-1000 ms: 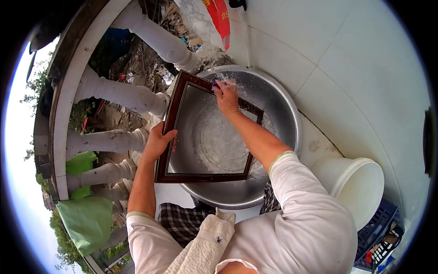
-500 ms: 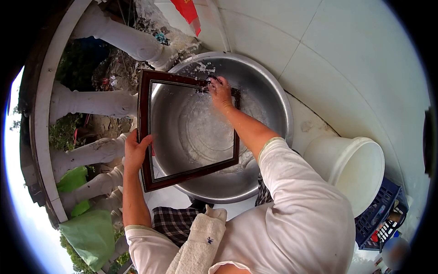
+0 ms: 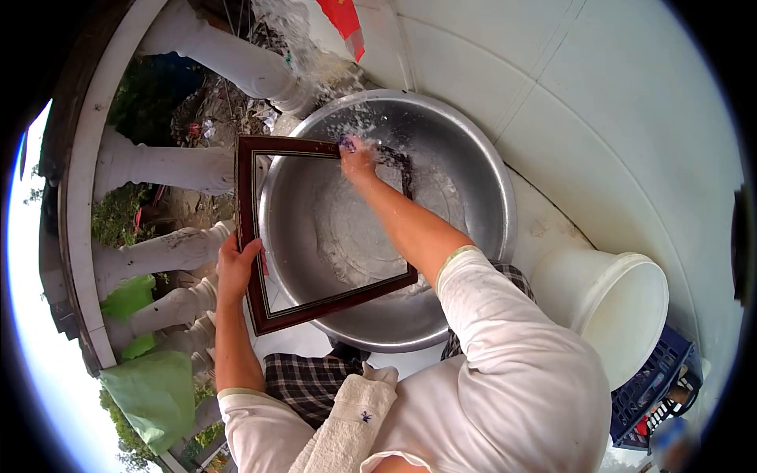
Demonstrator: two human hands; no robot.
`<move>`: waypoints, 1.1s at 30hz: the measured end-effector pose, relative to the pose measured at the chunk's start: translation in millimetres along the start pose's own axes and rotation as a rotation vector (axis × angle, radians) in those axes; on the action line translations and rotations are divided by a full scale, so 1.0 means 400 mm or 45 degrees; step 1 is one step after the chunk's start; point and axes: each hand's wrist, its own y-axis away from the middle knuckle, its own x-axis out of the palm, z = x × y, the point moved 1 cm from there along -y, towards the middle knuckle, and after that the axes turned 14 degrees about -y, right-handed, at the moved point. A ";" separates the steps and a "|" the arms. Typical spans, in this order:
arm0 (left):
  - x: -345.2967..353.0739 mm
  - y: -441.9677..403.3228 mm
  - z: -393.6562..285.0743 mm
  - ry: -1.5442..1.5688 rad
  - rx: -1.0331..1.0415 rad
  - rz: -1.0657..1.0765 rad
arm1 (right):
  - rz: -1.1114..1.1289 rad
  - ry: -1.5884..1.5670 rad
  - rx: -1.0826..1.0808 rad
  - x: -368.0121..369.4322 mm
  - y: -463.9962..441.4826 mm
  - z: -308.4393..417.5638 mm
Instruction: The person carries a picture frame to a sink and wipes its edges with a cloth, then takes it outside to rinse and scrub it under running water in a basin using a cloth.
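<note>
A dark brown picture frame [image 3: 246, 205] with an open middle is held tilted over a wide metal basin [image 3: 503, 205]. My left hand [image 3: 236, 264] is closed on the frame's left side, thumb on its face. On the far side of the frame, my right hand [image 3: 359, 160] presses a small dark purple thing [image 3: 347, 143], whose kind I cannot make out. Water splashes around my right hand and over the frame's far right corner. Shallow clear water [image 3: 355, 213] lies in the basin, seen through the frame.
A white bucket [image 3: 623, 315] lies on its side to the right, beside a blue plastic crate [image 3: 643, 386]. White balusters [image 3: 169, 169] line the left, with green sheeting [image 3: 154, 394] near them. A pale wall [image 3: 615, 102] rises at the right. A towel [image 3: 347, 418] hangs over my chest.
My right hand has slid left along the frame's far side with the purple thing. My left hand keeps its hold. The water splash has grown around the right hand.
</note>
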 end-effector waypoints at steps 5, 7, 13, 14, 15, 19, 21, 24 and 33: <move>-0.003 -0.018 0.021 0.101 -0.017 -0.041 | 0.246 -0.541 -0.251 0.091 0.082 0.383; -0.009 -0.023 0.031 0.055 -0.022 -0.038 | 0.346 -0.607 -0.307 0.112 0.138 0.475; -0.021 -0.050 0.045 0.121 -0.147 -0.327 | 0.798 -0.598 -0.390 -0.005 0.404 0.498; -0.029 -0.058 0.062 0.282 -0.108 -0.226 | 0.884 -0.573 -0.342 -0.033 0.453 0.504; -0.021 -0.051 0.056 0.356 -0.109 -0.070 | 0.853 -0.618 -0.353 -0.041 0.491 0.493; 0.004 -0.038 0.043 0.533 -0.096 0.197 | 0.758 -0.706 -0.315 -0.053 0.485 0.460; 0.010 -0.043 0.037 0.493 -0.105 0.044 | 0.705 -0.742 -0.322 -0.034 0.418 0.446; 0.001 -0.058 0.019 0.349 -0.038 0.059 | 0.837 -0.797 -0.288 -0.034 0.322 0.421; -0.015 -0.029 -0.043 0.360 0.162 0.139 | 0.305 -0.973 0.435 -0.250 0.077 0.334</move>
